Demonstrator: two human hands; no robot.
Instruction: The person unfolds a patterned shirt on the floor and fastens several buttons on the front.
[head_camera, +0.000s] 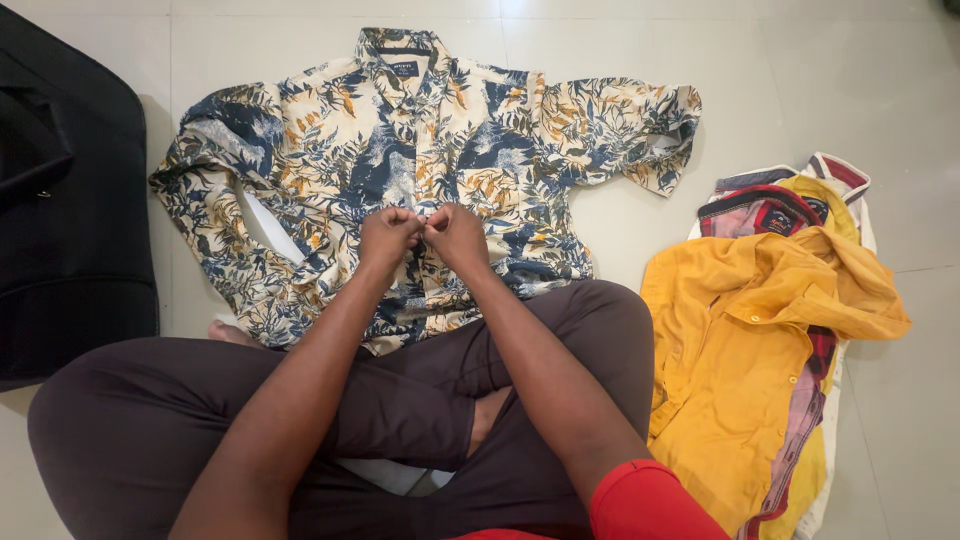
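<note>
Item: short-sleeved leaf-print shirt (400, 150) in cream, navy and orange, laid flat on the pale tiled floor (800, 60) in front of you, collar away from you, hem reaching your crossed legs (420, 400) in dark trousers. Both sleeves are spread outward; the left side of the body is rumpled, showing a strip of pale lining.

Your hands: left hand (387, 236) and right hand (456, 237) meet knuckle to knuckle at the front placket, about mid-chest. Each has its fingers curled in, pinching the fabric edge; what lies between the fingertips is hidden.

To your right, just beside your knee: a heap of clothes, a mustard-yellow shirt (740, 340) on top, a red checked garment (765, 212) and others beneath.

To your left: a black bag (70, 200), near the shirt's sleeve.
</note>
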